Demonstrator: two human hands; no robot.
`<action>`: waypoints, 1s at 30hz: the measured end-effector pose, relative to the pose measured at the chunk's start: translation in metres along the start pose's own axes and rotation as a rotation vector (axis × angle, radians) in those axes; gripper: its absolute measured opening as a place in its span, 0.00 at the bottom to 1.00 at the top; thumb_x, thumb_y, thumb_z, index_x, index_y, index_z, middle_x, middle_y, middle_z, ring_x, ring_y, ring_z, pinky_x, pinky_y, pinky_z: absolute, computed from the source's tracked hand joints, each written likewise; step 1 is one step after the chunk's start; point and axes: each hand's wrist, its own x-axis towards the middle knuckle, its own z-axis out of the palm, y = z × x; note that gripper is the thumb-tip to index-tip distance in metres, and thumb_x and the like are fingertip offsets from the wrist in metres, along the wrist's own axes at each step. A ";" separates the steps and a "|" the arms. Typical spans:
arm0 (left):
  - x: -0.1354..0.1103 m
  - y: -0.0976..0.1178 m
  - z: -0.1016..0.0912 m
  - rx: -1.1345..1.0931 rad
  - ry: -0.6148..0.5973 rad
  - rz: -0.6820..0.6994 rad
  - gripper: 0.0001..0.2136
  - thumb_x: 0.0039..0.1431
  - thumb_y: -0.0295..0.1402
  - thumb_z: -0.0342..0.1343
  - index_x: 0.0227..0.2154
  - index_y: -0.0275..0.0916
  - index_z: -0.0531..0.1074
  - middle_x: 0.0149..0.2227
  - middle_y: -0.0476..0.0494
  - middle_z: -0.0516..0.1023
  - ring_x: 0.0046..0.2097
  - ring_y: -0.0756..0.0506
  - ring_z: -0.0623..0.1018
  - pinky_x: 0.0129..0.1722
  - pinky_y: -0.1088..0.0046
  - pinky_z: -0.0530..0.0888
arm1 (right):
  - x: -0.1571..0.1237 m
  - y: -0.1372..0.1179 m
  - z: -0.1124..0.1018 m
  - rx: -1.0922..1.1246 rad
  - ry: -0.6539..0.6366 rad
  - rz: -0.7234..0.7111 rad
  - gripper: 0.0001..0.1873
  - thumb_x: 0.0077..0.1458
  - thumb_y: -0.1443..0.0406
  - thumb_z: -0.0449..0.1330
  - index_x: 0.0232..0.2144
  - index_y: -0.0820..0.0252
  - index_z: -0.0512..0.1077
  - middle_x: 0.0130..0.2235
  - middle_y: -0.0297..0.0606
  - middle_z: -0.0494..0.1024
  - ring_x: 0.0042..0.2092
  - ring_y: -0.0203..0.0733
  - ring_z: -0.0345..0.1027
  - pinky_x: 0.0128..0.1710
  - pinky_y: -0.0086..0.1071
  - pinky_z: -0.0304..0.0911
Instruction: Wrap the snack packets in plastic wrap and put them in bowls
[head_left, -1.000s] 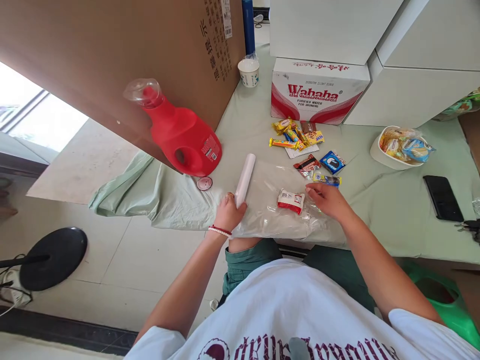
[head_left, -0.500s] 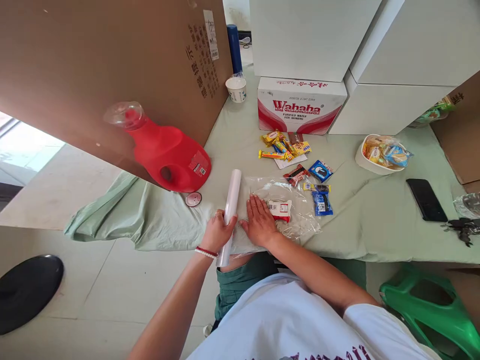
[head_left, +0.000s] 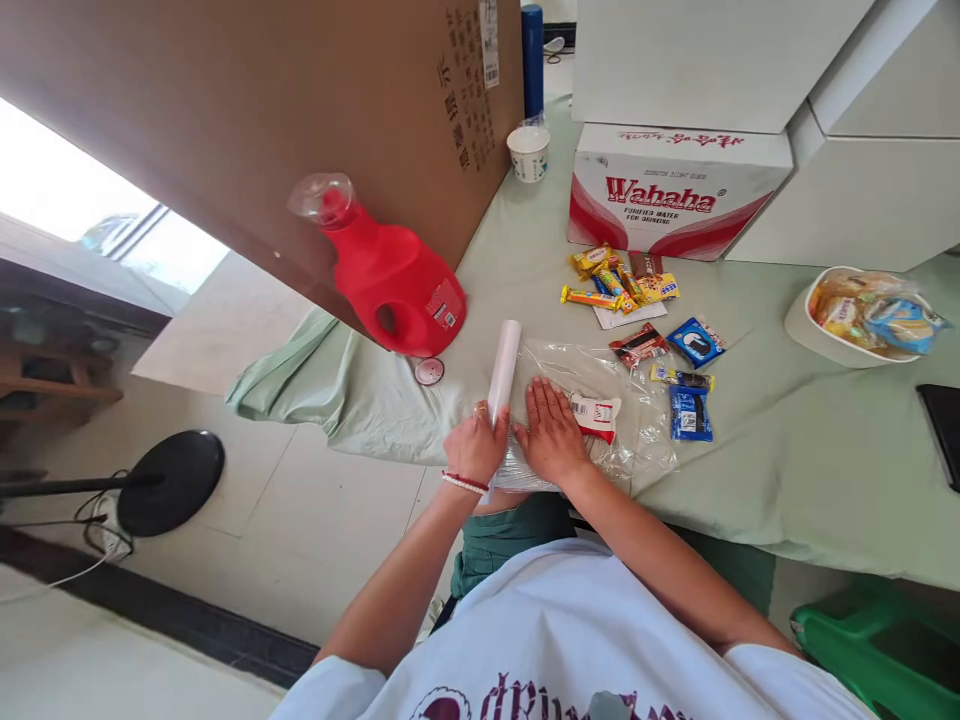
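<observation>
Left hand (head_left: 477, 446): on my feed, fingers curled around the white roll (head_left: 505, 360).
Right hand (head_left: 553, 434): I see it laid open, palm down on clear film (head_left: 641, 435).
White-and-red packet (head_left: 598, 414): just right of the right hand's fingers.
Nearer blue packet (head_left: 690, 413): farther right of that hand.

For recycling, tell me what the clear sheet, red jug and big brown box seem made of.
Clear sheet: likely thin glossy plastic, being see-through with shiny wrinkles. Red jug: probably hard, smooth plastic, judging by its moulded handle. Big brown box: seemingly matte cardboard, given its dull printed surface.
</observation>
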 end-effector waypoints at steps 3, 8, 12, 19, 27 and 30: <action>0.000 -0.002 0.001 -0.026 -0.002 -0.039 0.25 0.74 0.51 0.40 0.55 0.38 0.71 0.43 0.32 0.85 0.46 0.32 0.84 0.40 0.59 0.75 | -0.001 0.000 0.000 0.004 -0.001 -0.014 0.37 0.73 0.55 0.48 0.72 0.79 0.56 0.75 0.60 0.49 0.77 0.58 0.41 0.76 0.53 0.40; -0.001 -0.003 0.005 -0.081 0.023 -0.077 0.23 0.74 0.50 0.41 0.51 0.39 0.73 0.42 0.33 0.85 0.46 0.33 0.84 0.42 0.60 0.75 | 0.000 0.000 -0.001 0.010 -0.028 -0.023 0.36 0.73 0.56 0.48 0.72 0.78 0.56 0.75 0.58 0.50 0.77 0.56 0.42 0.76 0.53 0.39; -0.003 -0.002 0.011 -0.109 0.062 -0.085 0.21 0.74 0.48 0.42 0.48 0.39 0.74 0.39 0.34 0.85 0.44 0.34 0.84 0.41 0.61 0.75 | 0.000 -0.001 -0.002 0.018 -0.032 -0.029 0.35 0.74 0.56 0.48 0.72 0.77 0.57 0.75 0.55 0.50 0.77 0.55 0.42 0.76 0.52 0.38; 0.007 -0.019 -0.001 -0.080 0.122 -0.274 0.21 0.75 0.43 0.41 0.50 0.32 0.72 0.43 0.27 0.84 0.45 0.32 0.84 0.40 0.62 0.74 | -0.010 0.004 -0.005 0.021 -0.033 0.001 0.35 0.74 0.57 0.48 0.72 0.77 0.57 0.75 0.55 0.50 0.77 0.55 0.41 0.77 0.51 0.37; -0.016 -0.023 -0.017 0.014 0.173 -0.081 0.26 0.72 0.51 0.44 0.59 0.38 0.69 0.41 0.32 0.84 0.44 0.31 0.84 0.40 0.63 0.73 | -0.014 0.006 -0.013 0.008 -0.075 -0.010 0.38 0.74 0.54 0.48 0.72 0.79 0.56 0.75 0.58 0.49 0.77 0.57 0.41 0.77 0.51 0.36; 0.006 -0.037 -0.022 0.072 0.161 -0.085 0.28 0.71 0.54 0.42 0.60 0.38 0.70 0.42 0.30 0.84 0.45 0.29 0.84 0.42 0.59 0.73 | -0.013 0.007 -0.013 0.009 -0.071 -0.028 0.38 0.74 0.53 0.48 0.72 0.80 0.57 0.75 0.58 0.49 0.77 0.57 0.41 0.77 0.51 0.36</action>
